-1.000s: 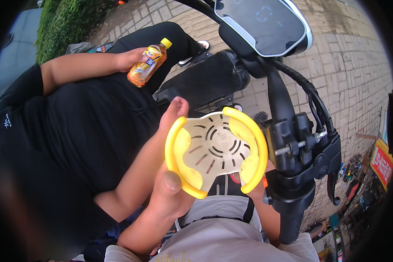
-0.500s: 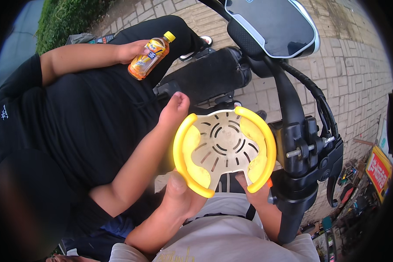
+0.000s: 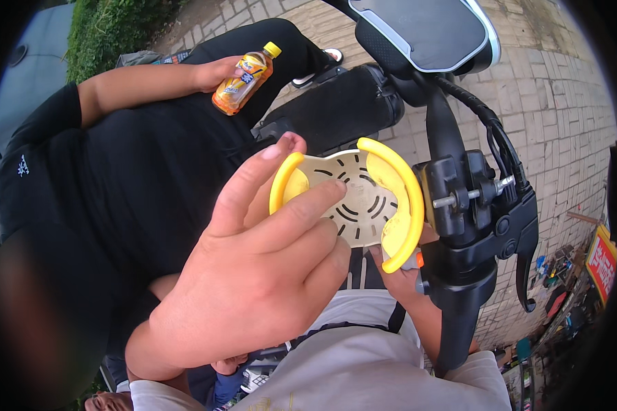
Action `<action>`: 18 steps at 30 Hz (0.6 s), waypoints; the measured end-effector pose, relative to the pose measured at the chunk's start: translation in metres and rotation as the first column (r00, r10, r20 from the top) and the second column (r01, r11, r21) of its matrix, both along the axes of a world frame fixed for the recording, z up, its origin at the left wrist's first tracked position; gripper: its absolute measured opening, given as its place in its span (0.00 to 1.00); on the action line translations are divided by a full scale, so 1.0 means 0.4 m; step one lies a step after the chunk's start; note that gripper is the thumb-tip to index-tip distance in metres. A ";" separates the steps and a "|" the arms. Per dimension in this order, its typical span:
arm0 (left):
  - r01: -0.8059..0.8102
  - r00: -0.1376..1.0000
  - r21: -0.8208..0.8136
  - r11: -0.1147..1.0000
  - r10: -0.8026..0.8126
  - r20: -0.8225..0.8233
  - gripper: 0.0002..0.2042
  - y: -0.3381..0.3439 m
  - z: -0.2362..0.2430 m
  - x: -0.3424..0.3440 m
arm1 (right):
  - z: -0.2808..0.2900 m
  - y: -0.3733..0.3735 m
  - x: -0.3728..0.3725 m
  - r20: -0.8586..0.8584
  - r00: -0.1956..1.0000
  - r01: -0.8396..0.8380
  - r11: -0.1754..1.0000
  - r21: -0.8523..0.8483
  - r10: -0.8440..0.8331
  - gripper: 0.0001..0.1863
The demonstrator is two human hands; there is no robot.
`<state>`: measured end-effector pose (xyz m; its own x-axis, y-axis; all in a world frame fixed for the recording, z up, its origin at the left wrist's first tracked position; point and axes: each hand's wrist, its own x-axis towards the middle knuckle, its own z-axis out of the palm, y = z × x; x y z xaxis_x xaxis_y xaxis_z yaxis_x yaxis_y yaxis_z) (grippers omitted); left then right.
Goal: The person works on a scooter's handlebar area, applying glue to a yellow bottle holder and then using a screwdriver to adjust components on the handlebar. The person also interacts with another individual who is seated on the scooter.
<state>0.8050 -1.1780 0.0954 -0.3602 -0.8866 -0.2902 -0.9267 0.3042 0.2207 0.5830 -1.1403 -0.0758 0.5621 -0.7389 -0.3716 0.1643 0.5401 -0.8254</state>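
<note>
A white slotted plastic cup with curved yellow pads along its two sides is held up in front of me. My right hand grips it from below at the right; most of its fingers are hidden behind the cup. My left hand reaches over the cup's left and near part, covering some of the left pad. Its index finger points into the bowl, with the tip over the slots; whether it touches cannot be seen. Thumb and index finger are spread apart, and the other fingers are partly bent.
At left sits a person in black, whose hand holds a bottle of orange drink. Close on the right are a black handlebar grip with a brake lever and a display unit. Paving lies beyond.
My left hand has risen from the cup's lower left side to reach over it, index finger into the bowl. The cup has shifted slightly upward in view. My right hand stays under it.
</note>
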 end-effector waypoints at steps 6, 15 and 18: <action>0.420 0.862 0.524 0.741 -0.506 0.025 0.07 -0.120 -0.010 -0.042 | -0.072 0.006 0.086 0.188 0.978 0.059 0.986 0.157 -0.088 0.22; 0.278 0.828 0.745 0.606 -0.545 0.133 0.08 -0.173 0.006 -0.071 | -0.074 0.022 0.071 0.268 0.958 0.048 0.980 0.192 -0.100 0.23; 0.275 0.866 0.725 0.632 -0.491 0.099 0.08 -0.153 -0.025 -0.050 | -0.057 0.024 0.041 0.264 0.961 0.032 0.980 0.197 -0.085 0.23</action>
<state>0.7850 -1.2392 0.0853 -0.4338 -0.2090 -0.8764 -0.8111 0.5142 0.2788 0.5992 -1.1307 -0.0988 0.6187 -0.7042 -0.3483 0.4023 0.6648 -0.6294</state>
